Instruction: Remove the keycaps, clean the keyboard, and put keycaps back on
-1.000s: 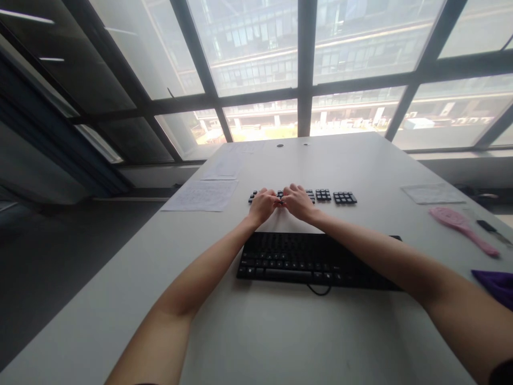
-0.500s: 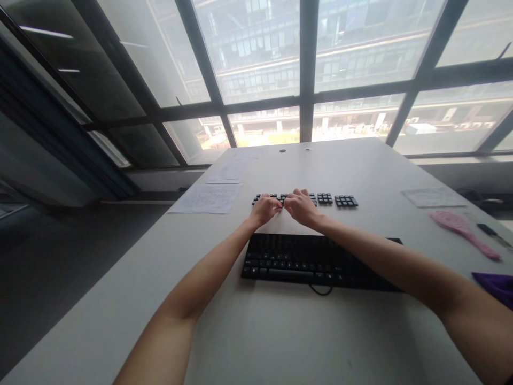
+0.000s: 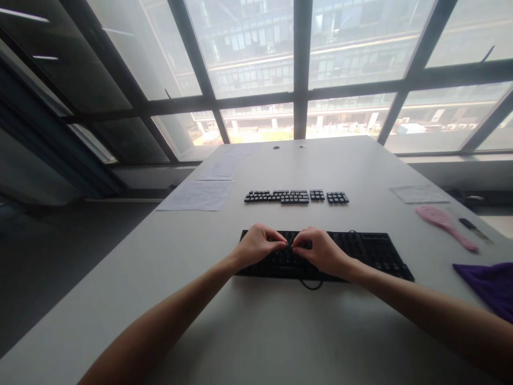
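A black keyboard lies on the white desk in front of me, its cable looping out at the near edge. My left hand is over its left half, thumb and forefinger pinched on a small dark keycap. Facing it, my right hand pinches another keycap just above the keys, and the two sets of fingertips are almost touching. Fingers and shade hide much of the keys beneath. Behind the keyboard, loose black keycaps stand in rows, grouped in blocks as on a keyboard.
Sheets of paper lie at the left edge of the desk. To the right are a flat clear packet, a pink hairbrush, a small tool with a black handle and a purple cloth. Tall windows stand behind the desk.
Both hands have come back from the rows of loose keycaps to the keyboard, pinching small keycaps. The rows are now uncovered. The view has shifted slightly.
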Demonstrator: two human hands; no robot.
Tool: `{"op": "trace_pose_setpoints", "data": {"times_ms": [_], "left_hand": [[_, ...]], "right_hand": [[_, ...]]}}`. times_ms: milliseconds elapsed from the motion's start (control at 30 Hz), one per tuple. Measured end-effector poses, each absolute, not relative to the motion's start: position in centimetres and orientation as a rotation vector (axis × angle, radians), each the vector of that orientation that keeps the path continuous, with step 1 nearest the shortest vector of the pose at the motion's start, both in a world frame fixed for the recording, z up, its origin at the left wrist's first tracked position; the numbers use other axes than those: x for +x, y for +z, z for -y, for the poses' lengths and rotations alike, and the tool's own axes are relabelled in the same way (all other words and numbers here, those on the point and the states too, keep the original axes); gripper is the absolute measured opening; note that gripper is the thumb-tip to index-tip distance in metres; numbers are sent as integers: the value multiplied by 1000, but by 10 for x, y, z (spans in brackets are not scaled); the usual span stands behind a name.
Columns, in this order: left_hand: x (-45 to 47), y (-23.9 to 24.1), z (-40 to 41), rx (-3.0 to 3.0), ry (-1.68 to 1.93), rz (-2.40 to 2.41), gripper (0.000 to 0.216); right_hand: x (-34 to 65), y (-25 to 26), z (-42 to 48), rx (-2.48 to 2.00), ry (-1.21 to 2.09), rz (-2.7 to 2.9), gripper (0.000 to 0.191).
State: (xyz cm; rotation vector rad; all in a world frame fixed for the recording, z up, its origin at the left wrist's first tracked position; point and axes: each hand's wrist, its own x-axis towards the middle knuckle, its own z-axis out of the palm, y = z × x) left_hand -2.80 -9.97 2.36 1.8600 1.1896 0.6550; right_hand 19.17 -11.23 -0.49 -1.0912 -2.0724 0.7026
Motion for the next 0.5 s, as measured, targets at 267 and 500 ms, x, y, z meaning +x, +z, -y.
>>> {"op": "trace_pose_setpoints", "data": {"times_ms": [267, 500], "left_hand": [[-28, 12, 113, 1982, 651, -1223, 8], [-29, 0, 116, 2158, 746, -1231, 8]], "right_hand": [[187, -12, 115, -1088, 766, 2027, 9], [186, -13, 117, -1076, 737, 2053, 11]]}}
